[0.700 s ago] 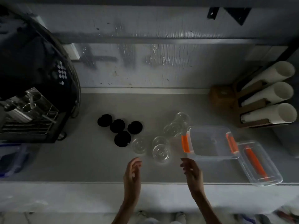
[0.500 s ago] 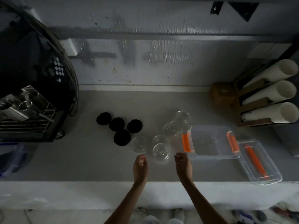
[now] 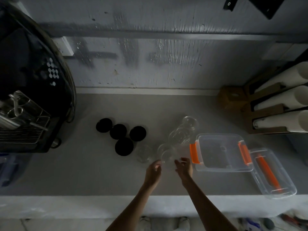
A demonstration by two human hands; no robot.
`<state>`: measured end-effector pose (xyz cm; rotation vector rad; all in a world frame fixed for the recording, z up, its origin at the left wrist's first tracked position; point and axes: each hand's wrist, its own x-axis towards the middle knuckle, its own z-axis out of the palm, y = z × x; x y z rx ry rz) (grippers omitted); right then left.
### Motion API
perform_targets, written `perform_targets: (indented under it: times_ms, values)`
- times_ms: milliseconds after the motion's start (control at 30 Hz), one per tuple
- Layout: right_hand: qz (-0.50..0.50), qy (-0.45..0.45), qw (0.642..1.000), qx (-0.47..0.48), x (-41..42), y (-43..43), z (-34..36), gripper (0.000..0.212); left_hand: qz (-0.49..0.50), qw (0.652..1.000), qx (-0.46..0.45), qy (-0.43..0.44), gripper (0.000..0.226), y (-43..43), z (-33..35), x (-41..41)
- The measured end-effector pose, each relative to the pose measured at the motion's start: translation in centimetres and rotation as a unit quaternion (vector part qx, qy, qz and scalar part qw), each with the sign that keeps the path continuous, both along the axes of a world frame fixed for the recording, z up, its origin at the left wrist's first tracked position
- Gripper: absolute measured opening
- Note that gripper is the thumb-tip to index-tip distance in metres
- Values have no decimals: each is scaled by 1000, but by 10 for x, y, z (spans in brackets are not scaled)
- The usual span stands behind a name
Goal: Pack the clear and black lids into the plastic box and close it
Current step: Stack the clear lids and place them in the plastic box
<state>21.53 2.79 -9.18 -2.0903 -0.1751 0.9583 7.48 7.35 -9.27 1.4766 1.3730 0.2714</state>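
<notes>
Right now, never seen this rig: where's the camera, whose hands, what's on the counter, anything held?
No robot here: a person works with bare hands. The view comes from a wide-angle camera on their head, looking down. The left hand and right hand reach the nearest clear lid on the grey counter; it is too blurred to tell whether either has a grip on it. More clear lids lie behind it, four black lids to their left. On the right stands the open plastic box with orange clasps, its cover beside it. A coffee machine is far left, stacked white cups far right.
</notes>
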Motion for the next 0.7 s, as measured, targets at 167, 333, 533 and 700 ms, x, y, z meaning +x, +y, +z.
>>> perform_targets:
  times_ms: [167,333,533,700]
  values:
    - [22,-34,999,-4,7,27,-13,30,-45,949,283,132,44,41,1,-24]
    - [48,-57,996,-54,9,49,-18,39,-194,940,217,176,76,65,-22,-34]
    - [64,-25,994,-88,14,49,-23,48,-264,904,246,231,95,78,-38,-19]
    - [57,-18,992,-114,19,36,-41,51,-273,882,233,304,92,87,-42,-17]
